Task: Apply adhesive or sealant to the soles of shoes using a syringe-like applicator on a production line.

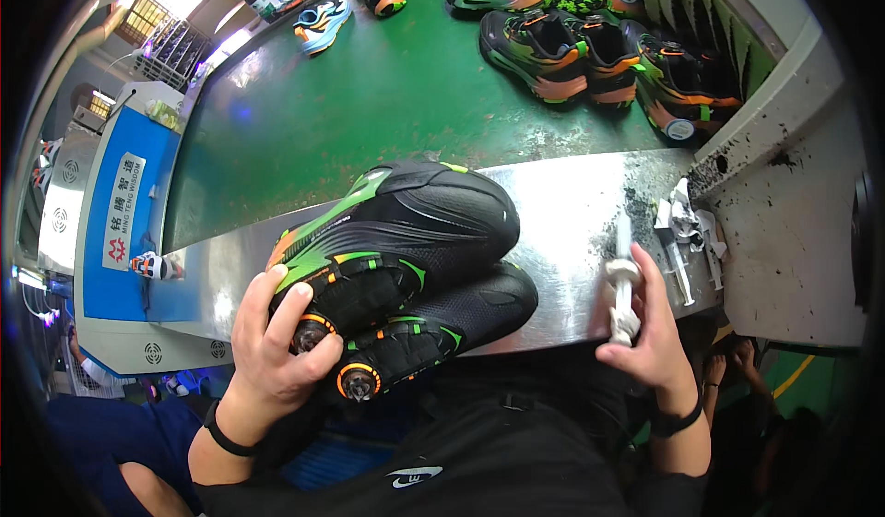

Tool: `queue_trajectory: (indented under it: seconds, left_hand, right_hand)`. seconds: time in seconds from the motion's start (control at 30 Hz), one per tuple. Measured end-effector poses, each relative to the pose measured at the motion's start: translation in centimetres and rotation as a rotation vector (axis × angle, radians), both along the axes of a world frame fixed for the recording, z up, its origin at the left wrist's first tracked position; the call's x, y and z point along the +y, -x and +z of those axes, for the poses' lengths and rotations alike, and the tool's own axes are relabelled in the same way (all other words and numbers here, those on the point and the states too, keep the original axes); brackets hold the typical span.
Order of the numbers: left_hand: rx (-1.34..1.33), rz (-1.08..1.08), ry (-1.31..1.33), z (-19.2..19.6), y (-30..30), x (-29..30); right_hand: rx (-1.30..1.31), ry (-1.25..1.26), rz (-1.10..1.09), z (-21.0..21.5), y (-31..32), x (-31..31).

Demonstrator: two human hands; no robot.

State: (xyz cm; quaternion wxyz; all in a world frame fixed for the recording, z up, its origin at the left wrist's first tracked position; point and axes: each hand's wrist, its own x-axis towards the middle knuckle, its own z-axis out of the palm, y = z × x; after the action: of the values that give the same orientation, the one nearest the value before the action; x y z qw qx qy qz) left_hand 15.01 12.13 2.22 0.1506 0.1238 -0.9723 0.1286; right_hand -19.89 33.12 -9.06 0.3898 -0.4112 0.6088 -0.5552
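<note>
Two black sneakers with green and orange trim rest against each other over the near metal ledge, toes toward the right. My left hand is closed on the rear part of the upper sneaker, its fingers by a dark round piece ringed in orange. The lower sneaker sits nearer my body, its own orange-ringed piece just below my fingers. Off to the right, my right hand is closed around a pale syringe with whitish wrapping around it. The syringe points away from me, apart from the sneakers.
Beyond the metal ledge lies a green belt with several similar sneakers at the far right. A blue-white sneaker is far left. Syringes and crumpled white scraps lie beside the right machine wall. A blue-fronted machine stands left.
</note>
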Motion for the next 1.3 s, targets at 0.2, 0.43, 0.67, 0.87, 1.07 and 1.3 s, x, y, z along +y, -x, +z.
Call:
queue_trajectory:
  seconds: [0.2,0.43,0.67,0.87,1.07,1.3]
  left_hand:
    - [-0.023,0.038,-0.008,-0.5,-0.4,0.1]
    - [-0.029,0.057,0.001,-1.0,-0.2,-0.2]
    - [-0.04,0.086,0.034,-1.1,-0.4,0.0]
    - [-0.004,0.081,0.042,-1.3,-0.6,0.2]
    - [-0.039,0.091,0.008,-1.2,-1.3,0.6]
    - [0.026,0.113,0.045,-1.6,-1.0,0.7]
  right_hand:
    - [0.376,-0.261,0.16,1.8,0.3,3.0]
    - [-0.484,-0.002,-0.082,4.2,-1.6,4.2]
    - [-0.836,0.38,0.329,5.4,0.2,-2.0]
    - [-0.929,0.431,0.502,6.0,0.3,-5.0]
    - [-0.925,0.416,0.599,6.3,-0.4,-7.0]
    - [-0.926,0.338,0.529,6.0,-0.9,-7.9]
